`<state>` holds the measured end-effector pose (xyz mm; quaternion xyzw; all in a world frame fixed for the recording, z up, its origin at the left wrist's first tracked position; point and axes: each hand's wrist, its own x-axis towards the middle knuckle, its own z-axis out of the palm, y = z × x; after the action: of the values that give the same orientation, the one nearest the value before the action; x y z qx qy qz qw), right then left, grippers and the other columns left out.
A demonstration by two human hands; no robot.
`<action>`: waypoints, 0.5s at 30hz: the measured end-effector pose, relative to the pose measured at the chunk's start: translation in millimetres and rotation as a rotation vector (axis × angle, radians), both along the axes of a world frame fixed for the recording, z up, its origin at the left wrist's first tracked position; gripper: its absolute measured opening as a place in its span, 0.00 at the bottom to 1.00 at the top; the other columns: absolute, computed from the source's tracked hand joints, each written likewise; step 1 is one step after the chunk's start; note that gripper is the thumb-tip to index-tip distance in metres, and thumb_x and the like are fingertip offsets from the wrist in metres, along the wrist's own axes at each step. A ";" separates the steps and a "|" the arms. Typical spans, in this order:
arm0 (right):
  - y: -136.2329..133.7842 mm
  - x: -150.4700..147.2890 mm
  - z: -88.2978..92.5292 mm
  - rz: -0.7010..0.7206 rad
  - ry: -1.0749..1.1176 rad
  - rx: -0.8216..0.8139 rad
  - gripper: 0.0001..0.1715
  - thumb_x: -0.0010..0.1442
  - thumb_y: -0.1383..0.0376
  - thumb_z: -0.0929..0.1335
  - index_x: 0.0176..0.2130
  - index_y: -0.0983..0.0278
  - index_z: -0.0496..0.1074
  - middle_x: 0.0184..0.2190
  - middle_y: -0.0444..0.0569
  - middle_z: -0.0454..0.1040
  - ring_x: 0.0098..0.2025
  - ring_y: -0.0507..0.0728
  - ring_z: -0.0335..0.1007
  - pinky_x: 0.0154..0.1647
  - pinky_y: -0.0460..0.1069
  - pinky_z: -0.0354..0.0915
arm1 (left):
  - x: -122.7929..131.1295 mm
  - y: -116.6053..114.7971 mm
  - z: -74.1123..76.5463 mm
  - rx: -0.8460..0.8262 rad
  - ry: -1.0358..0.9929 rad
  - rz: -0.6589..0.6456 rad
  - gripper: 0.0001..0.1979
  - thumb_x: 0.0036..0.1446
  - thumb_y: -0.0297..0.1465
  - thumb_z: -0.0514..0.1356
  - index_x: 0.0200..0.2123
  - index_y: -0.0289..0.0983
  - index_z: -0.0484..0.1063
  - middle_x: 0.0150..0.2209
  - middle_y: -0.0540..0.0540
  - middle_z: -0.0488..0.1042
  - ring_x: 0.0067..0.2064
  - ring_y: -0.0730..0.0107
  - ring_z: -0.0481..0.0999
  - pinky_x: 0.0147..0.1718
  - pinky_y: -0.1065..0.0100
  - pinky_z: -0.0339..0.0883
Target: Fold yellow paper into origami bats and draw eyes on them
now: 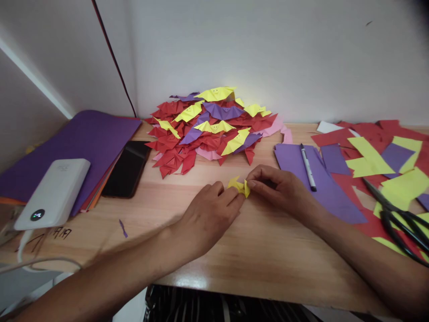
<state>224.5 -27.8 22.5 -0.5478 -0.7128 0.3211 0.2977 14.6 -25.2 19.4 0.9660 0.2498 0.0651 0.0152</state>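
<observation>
A small yellow folded paper piece [238, 185] lies on the wooden desk [214, 255] between both hands. My left hand [208, 214] pinches its left side with curled fingers. My right hand [278, 188] pinches its right edge with thumb and fingertips. Behind them sits a pile of folded paper figures [211, 129] in red, yellow, purple and pink, against the wall.
A black phone [129, 167] and a white power bank [53, 192] lie on purple sheets [83, 143] at the left. A pen [307, 166] rests on a purple sheet [321, 183]. Black scissors [398, 217] lie on red, yellow and purple offcuts at the right.
</observation>
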 end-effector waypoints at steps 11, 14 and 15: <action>7.6 14.4 5.4 0.151 0.003 -0.055 0.11 0.62 0.58 0.65 0.33 0.61 0.71 0.31 0.46 0.74 0.33 0.53 0.70 0.34 0.48 0.66 | -0.2 -3.7 5.9 0.041 0.056 0.026 0.20 0.61 0.21 0.50 0.56 0.36 0.62 0.44 0.44 0.70 0.37 0.66 0.64 0.36 0.63 0.63; 9.0 17.3 7.7 0.201 0.009 -0.059 0.12 0.63 0.57 0.64 0.35 0.61 0.72 0.33 0.47 0.74 0.36 0.54 0.71 0.37 0.49 0.66 | 0.4 -4.5 7.6 0.020 0.071 0.030 0.20 0.61 0.21 0.50 0.56 0.36 0.61 0.45 0.44 0.69 0.37 0.67 0.63 0.37 0.64 0.63; 10.1 18.7 8.1 0.236 0.006 -0.050 0.12 0.63 0.57 0.64 0.36 0.61 0.73 0.34 0.48 0.75 0.37 0.55 0.71 0.39 0.49 0.66 | 0.4 -4.7 7.8 0.016 0.071 0.030 0.20 0.61 0.21 0.50 0.56 0.36 0.61 0.45 0.44 0.69 0.37 0.67 0.63 0.37 0.64 0.63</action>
<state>243.3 -17.7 30.6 -0.4664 -0.7632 0.3733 0.2463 15.0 -29.8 27.2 0.9639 0.2642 0.0331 -0.0025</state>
